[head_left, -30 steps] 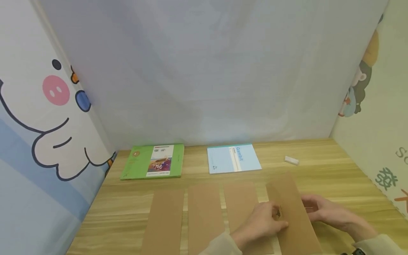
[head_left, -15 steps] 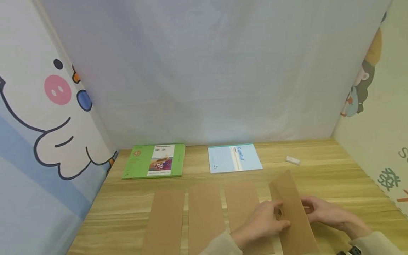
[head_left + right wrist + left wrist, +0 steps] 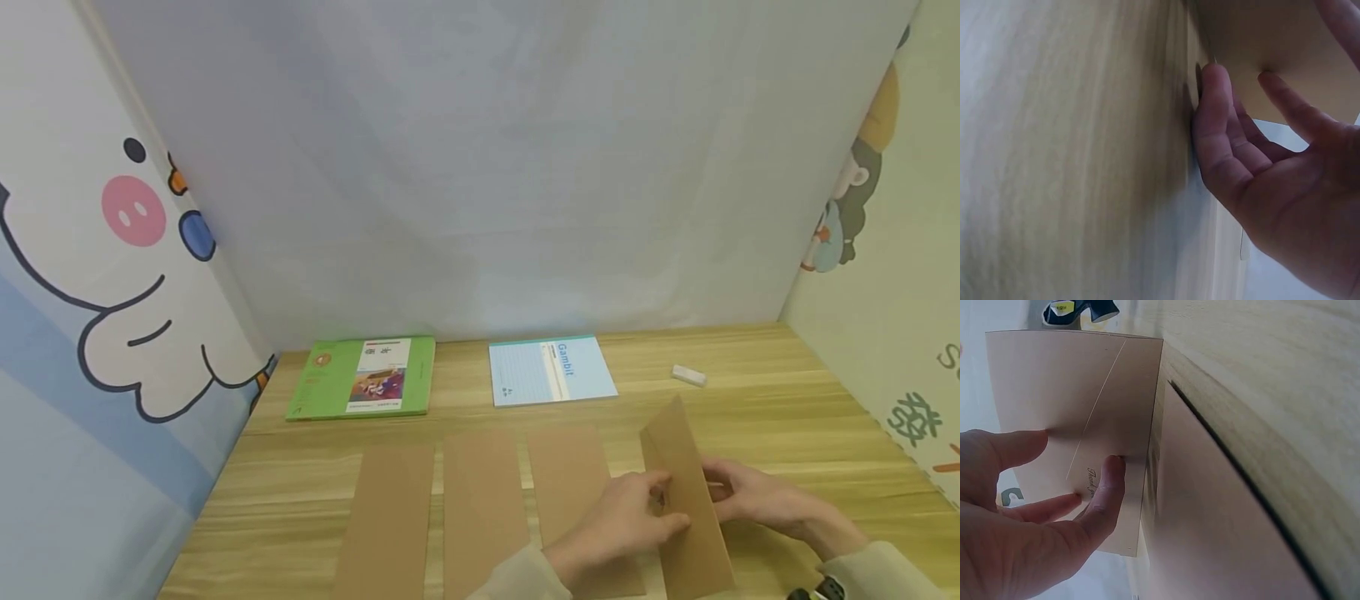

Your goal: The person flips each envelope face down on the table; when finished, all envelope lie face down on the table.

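A flat brown kraft-paper piece [image 3: 682, 467] stands tilted up on its long edge at the right front of the table, between my hands. In the left wrist view its face shows a pale slanting line and small dark lettering [image 3: 1090, 480]. My left hand [image 3: 618, 517] touches this face with spread fingertips. Against the opposite face rest fingertips of my right hand [image 3: 768, 500]; in the right wrist view other fingers [image 3: 1213, 119] of that hand lie at the lower edge by the tabletop. Neither hand wraps round the paper.
Three similar brown pieces [image 3: 483, 508] lie flat in a row to the left. Farther back are a green book [image 3: 322, 383], a light blue notebook [image 3: 517, 375] and a white eraser-like block [image 3: 688, 376]. Printed cloth walls surround the wooden table [image 3: 810, 408].
The brown piece has tipped up more steeply, its top edge coming toward the left. My right hand has shifted slightly left with it; my left hand moved slightly right.
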Demonstrator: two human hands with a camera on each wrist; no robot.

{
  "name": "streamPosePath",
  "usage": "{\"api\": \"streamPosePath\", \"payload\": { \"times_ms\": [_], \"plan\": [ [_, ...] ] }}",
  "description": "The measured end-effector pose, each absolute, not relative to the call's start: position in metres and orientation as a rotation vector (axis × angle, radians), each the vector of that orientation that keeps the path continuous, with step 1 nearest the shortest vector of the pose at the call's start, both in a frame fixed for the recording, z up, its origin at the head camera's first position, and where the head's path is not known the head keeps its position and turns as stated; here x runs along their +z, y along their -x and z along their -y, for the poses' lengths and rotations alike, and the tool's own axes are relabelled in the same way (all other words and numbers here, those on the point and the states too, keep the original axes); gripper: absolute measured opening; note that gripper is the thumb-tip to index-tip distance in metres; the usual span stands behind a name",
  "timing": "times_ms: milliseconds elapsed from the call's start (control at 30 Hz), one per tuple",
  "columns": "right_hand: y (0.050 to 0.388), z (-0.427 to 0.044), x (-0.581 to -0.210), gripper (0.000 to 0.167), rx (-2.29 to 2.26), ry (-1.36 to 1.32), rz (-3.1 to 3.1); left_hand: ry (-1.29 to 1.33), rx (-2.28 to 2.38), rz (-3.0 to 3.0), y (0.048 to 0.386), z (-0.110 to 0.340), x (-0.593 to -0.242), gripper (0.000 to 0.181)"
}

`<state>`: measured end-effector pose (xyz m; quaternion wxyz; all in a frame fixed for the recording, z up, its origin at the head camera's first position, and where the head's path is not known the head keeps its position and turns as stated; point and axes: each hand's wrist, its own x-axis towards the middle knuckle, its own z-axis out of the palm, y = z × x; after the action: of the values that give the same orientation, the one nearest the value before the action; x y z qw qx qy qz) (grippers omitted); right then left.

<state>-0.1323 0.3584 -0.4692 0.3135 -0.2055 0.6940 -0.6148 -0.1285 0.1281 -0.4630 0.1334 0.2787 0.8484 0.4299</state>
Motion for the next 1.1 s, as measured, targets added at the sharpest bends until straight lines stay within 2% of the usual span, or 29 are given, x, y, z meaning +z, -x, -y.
{"api": "streamPosePath", "payload": {
  "times_ms": [400,867,1100],
  "plan": [
    [0.133,-0.352,-0.467,0.076,-1.593,0.513,-1.885,-0.663,1.395,-2.302,0.126,-0.125,-0.457,0.047],
    [0.132,-0.347,-0.462,0.061,-1.634,0.491,-1.802,-0.653,1.522,-2.239,0.126,-0.124,-0.449,0.045],
    [0.131,-0.346,-0.461,0.065,-1.672,0.483,-1.734,-0.597,1.493,-2.258,0.123,-0.125,-0.445,0.049]
  ]
}}
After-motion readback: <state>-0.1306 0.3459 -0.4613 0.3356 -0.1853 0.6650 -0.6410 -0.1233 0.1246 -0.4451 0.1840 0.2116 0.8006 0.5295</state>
